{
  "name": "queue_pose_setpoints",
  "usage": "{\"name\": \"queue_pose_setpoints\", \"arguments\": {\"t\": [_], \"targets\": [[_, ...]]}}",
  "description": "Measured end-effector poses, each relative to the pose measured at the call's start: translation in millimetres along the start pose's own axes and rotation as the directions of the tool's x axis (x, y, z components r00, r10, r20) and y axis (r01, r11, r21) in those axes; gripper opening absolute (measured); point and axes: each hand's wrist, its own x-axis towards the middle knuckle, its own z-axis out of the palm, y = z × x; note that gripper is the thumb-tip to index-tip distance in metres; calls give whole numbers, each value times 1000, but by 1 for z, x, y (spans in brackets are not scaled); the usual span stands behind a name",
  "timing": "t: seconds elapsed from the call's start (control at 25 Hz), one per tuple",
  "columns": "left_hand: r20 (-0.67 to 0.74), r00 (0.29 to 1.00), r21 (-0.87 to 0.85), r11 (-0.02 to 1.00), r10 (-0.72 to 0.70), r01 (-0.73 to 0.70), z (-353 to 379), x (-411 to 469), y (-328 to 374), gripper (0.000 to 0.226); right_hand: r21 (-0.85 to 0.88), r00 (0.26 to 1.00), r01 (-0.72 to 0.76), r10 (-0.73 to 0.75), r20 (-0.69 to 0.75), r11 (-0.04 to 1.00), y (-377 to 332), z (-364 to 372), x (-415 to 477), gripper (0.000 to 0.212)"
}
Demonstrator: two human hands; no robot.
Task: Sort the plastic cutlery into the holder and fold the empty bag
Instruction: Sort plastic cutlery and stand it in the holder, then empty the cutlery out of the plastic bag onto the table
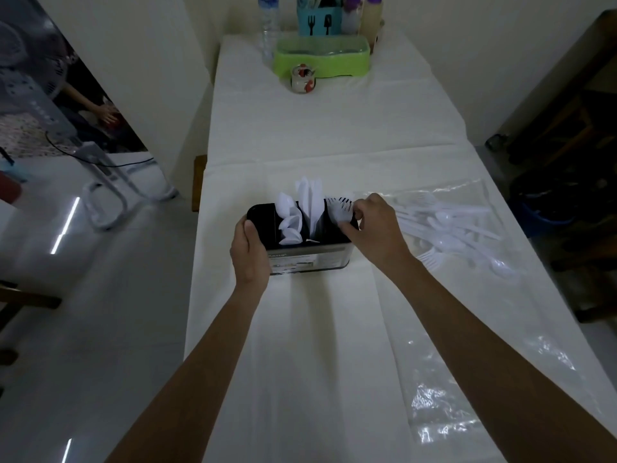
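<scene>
A black cutlery holder (310,259) stands mid-table with white spoons (288,222) in its left slot, knives (310,198) in the middle and forks (339,208) on the right. My left hand (248,248) grips the holder's left end. My right hand (374,225) pinches a fork at the right slot. To the right lies a clear plastic bag (467,202) with several loose white spoons and forks (447,232) in or on it.
At the table's far end stand a green tray (322,60), a blue utensil caddy (319,23), a water bottle (268,25) and a small jar (302,80). A fan stand (107,192) is on the floor at left. More clear plastic (434,412) lies near right.
</scene>
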Motion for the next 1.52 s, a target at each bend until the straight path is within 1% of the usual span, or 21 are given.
{"name": "queue_pose_setpoints", "arguments": {"t": [0.08,0.16,0.28,0.44,0.56,0.64,0.72,0.84,0.92,1.0,1.08,1.24,1.36,1.52], "targets": [[6,1000,9,1000,0,0,0,0,2,38,52,998,-5,8,-56,999,2,0,-3,7],[23,1000,17,1000,-18,18,-1,-2,4,38,117,994,-14,26,-104,993,5,-4,-11,19],[36,998,-8,999,-47,47,-6,-12,9,39,159,985,13,14,-172,987,12,-20,-38,25],[-6,992,-69,990,-125,124,-13,-59,7,37,207,980,-87,122,-160,974,40,-42,-101,25],[-23,972,-59,971,-233,232,-5,-108,-9,40,196,966,-160,195,-171,967,75,-57,-152,25],[17,958,-10,958,-286,287,7,-140,-24,43,182,957,-209,240,-165,961,101,-67,-180,25],[75,951,33,954,-300,298,25,-169,-36,41,170,944,-259,287,-165,951,131,-78,-199,25],[123,954,108,959,-273,261,56,-211,-40,34,114,931,-301,318,-179,947,176,-98,-210,26],[125,959,274,938,-255,214,75,-228,-41,34,99,919,-327,340,-198,940,202,-115,-205,28],[130,963,443,882,-238,158,92,-240,-43,36,93,912,-341,354,-207,935,227,-132,-192,30],[112,965,552,823,-237,138,103,-250,-44,36,74,911,-351,358,-204,934,251,-144,-170,32],[39,976,684,718,-214,130,112,-276,-44,31,45,908,-410,413,-78,911,293,-150,-111,40],[-15,960,730,653,-280,202,117,-289,-42,37,68,891,-453,454,-4,889,298,-142,-66,47],[-23,937,783,576,-348,233,124,-307,-38,39,103,847,-531,523,96,841,303,-128,-23,49]]}}
